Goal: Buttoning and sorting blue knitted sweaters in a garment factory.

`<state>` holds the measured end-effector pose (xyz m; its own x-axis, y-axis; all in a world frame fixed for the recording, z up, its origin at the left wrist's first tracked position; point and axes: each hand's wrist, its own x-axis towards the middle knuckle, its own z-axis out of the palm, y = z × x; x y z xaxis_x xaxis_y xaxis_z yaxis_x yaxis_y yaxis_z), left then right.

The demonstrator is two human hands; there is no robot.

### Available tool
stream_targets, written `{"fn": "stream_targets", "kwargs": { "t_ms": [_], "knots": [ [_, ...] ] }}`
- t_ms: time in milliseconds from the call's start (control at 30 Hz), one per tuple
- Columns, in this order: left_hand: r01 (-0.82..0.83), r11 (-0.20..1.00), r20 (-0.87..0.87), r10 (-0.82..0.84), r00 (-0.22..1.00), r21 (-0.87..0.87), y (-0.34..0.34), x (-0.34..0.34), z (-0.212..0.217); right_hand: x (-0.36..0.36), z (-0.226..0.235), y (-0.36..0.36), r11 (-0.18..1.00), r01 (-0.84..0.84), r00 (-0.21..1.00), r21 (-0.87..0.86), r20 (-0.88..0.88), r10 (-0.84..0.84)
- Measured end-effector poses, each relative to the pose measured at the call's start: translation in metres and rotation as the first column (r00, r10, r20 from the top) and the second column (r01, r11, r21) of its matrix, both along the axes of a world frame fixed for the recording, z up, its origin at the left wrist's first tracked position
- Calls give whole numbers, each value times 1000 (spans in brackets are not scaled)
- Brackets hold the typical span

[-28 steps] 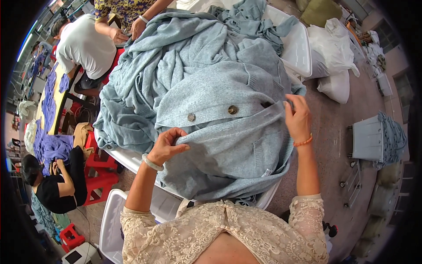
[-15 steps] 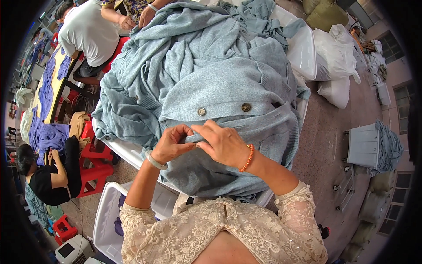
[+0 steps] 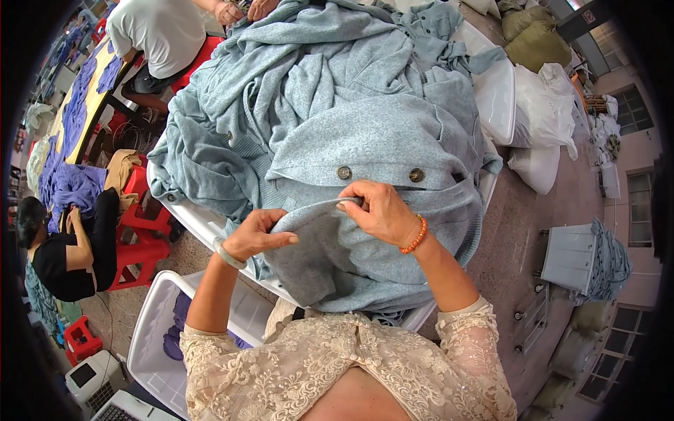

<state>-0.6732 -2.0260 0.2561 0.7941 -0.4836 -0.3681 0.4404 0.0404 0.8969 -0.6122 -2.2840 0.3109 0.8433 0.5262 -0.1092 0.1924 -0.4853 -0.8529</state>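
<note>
A big heap of light blue knitted garments point(image 3: 330, 91) covers a white table point(image 3: 210, 226) in front of me. The top one is a cardigan point(image 3: 379, 140) with two brown buttons point(image 3: 344, 172) along its placket. My left hand point(image 3: 258, 235) pinches the near hem of this cardigan at its left. My right hand point(image 3: 379, 210), with an orange bead bracelet at the wrist, grips the same folded edge just below the buttons. Both hands hold the cloth a short way apart.
A white plastic bin point(image 3: 151, 344) stands on the floor at my lower left. One person in black point(image 3: 70, 252) sits at left near red stools point(image 3: 144, 242). Another in a white shirt point(image 3: 158, 31) works at the far side. White sacks point(image 3: 544, 112) lie to the right.
My right hand has come in from the cardigan's right edge to the near hem beside my left hand. The hem is now folded up between both hands.
</note>
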Motion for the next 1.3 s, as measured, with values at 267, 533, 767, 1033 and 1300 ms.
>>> {"fn": "stream_targets", "kwargs": {
  "t_ms": [267, 533, 767, 1033, 1300],
  "knots": [
    [-236, 926, 397, 106, 912, 295, -65, 8, 11, -7, 8, 8, 988, -157, 974, -17, 165, 157],
    [-290, 868, 595, -7, 804, 402, -70, 8, 16, -24, 8, 6, 983, -146, 881, -110, 438, 180],
    [-22, 897, 484, -218, 847, 442, -53, 36, 25, -37, -14, 3, 1000, -26, 876, -3, 482, 24],
    [-328, 940, 403, 264, 876, 98, -85, 71, 0, -40, -21, 11, 997, 31, 876, -68, 482, 6],
    [-250, 967, 213, 235, 948, 46, -91, 76, 4, -37, -23, 7, 952, 191, 805, -241, 593, -11]
  ]
}}
